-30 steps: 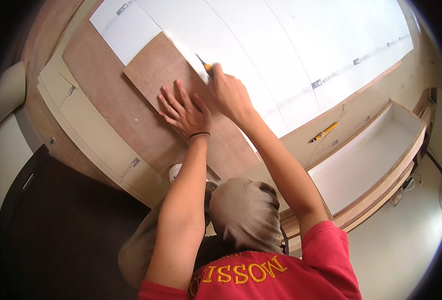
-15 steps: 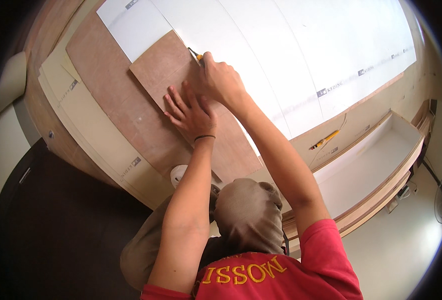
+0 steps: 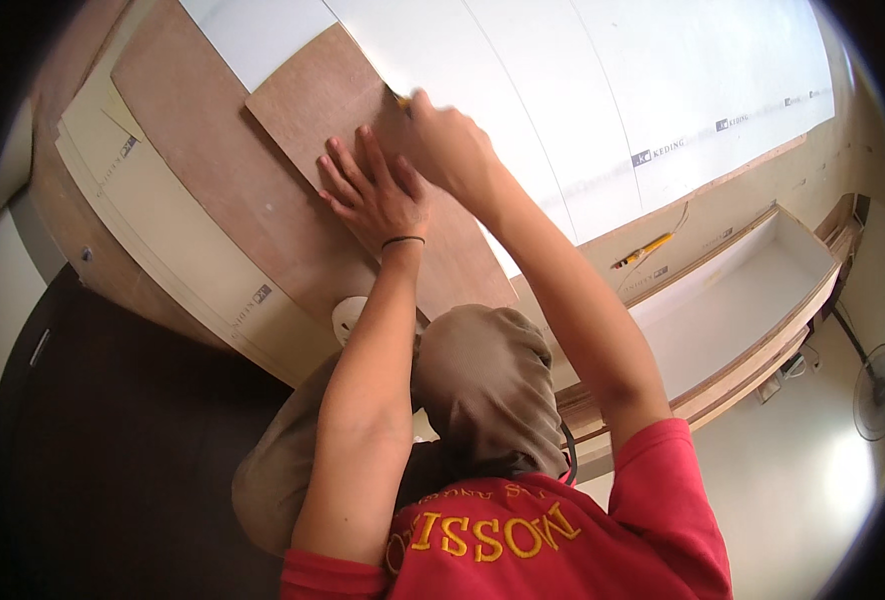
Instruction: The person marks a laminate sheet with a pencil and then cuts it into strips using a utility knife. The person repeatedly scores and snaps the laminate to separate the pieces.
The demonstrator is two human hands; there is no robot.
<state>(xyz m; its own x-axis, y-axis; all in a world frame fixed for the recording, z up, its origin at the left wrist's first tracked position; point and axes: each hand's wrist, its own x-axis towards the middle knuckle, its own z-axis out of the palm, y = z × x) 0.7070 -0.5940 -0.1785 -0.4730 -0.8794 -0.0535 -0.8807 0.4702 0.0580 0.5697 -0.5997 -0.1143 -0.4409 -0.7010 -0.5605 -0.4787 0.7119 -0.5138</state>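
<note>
My left hand (image 3: 373, 195) lies with fingers spread on a reddish-brown wooden board (image 3: 308, 85), which lies over a white printed sheet (image 3: 713, 75). Beside its long right edge, my right hand (image 3: 448, 140) grips a slim cutting tool (image 3: 402, 100) with a yellow part and dark tip; the grip is partly hidden by the fingers and blurred. Under and left of that board is a larger brown panel (image 3: 193, 150). A second yellow tool (image 3: 642, 251) lies to the right, below the sheet.
Cream printed sheets (image 3: 163, 230) lie at the left, beside a dark surface (image 3: 113, 420). A long white-lined wooden box (image 3: 723, 310) stands at lower right, a fan (image 3: 878, 390) beyond. My legs (image 3: 478, 380) and a white round object (image 3: 351, 315) are below.
My right hand first moves up-left onto the board's edge, then slightly back along it from the far corner. My left hand stays on the board. The view has shifted a little.
</note>
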